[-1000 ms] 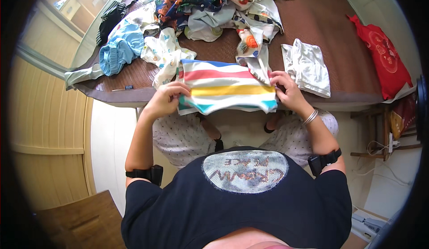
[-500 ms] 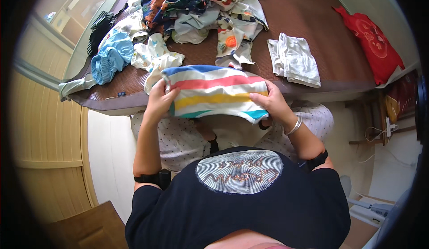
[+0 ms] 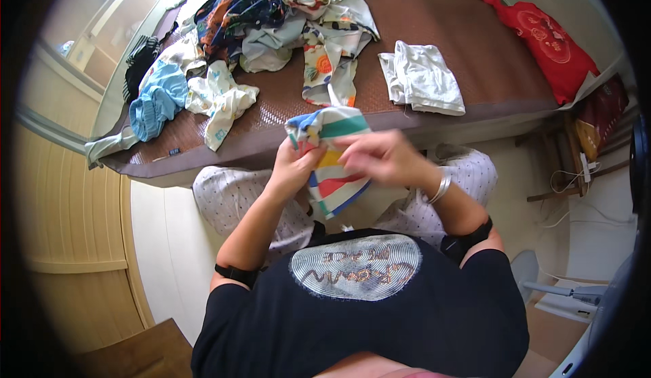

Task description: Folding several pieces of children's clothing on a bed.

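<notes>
A striped garment in white, blue, red, yellow and green hangs folded over in front of the bed edge, above my lap. My left hand pinches its left side, thumb on top. Across its right part passes my right hand, smeared by motion; whether its fingers grip the cloth cannot be made out. Just beyond, on the brown mat, lies a folded white garment, to the right of a patterned piece of clothing.
A heap of mixed clothes, with a dark printed garment and light-blue shorts, covers the left of the bed mat. A red bag lies at the right edge. A wooden stand with cables is beside the bed.
The striped garment was stretched wide between both hands; now it is folded narrower and turned. My right hand has moved left, closer to my left hand. The view has shifted slightly.
</notes>
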Demonstrator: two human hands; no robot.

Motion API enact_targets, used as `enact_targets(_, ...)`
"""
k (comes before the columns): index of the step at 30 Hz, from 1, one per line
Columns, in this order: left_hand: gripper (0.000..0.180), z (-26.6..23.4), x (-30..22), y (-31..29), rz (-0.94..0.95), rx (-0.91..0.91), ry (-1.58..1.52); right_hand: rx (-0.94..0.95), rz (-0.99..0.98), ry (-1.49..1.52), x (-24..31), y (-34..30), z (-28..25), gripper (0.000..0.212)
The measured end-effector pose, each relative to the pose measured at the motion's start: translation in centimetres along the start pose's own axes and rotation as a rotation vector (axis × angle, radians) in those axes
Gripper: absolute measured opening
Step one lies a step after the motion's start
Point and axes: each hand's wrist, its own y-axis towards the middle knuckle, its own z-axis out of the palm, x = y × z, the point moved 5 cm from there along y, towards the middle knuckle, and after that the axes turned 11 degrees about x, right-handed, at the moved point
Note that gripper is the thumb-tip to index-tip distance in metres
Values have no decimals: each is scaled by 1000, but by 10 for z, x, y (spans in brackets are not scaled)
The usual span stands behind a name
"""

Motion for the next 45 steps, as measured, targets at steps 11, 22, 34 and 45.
enact_targets(11, 47, -22, 5, 36, -186, 120, -746, -519, 755, -95, -145, -54, -235, 50)
enact_targets(22, 37, 52, 27, 173, -279, 398, -951, -886, 349, 172, -81, -81, -266, 37)
enact_targets(34, 64, 22, -1, 167, 280, -75, 762, -521, -8, 971, -43, -36, -238, 33)
enact_targets(45, 22, -74, -15, 116, 325, -333, 1112, -719, 368, -993, -74, -2, -185, 66)
